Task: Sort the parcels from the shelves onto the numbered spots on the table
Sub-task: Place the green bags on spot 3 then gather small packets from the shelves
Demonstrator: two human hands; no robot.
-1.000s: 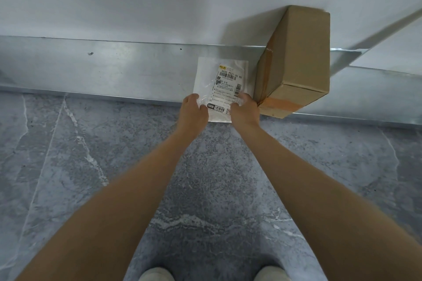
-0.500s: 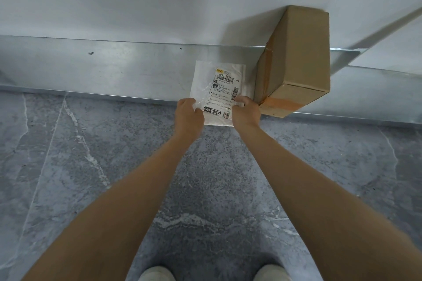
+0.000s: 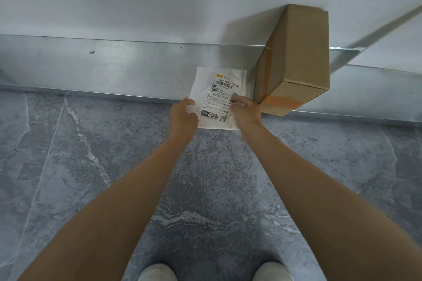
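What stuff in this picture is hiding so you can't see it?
All in the head view:
White parcel: the small print on its label is too tiny to read, and its lower corners are covered by the left hand and right hand.
Cardboard box: its far side and underside are hidden by the box itself.
Shoes: cut off by the bottom edge.
Numbered table: outside the frame.

The pouch (image 3: 219, 89) held between the left hand (image 3: 182, 118) and the right hand (image 3: 246, 111) is seen to be white, its label (image 3: 222, 100) printed in black with a barcode, a square code and a small yellow mark at the top. Just right of the right hand, the box (image 3: 301, 52) is coloured plain cardboard brown and banded with orange-tan tape (image 3: 280, 102). Below the left hand the floor (image 3: 91, 166) is mottled grey, veined in white; beyond it a silvery metal strip (image 3: 114, 68) is set.
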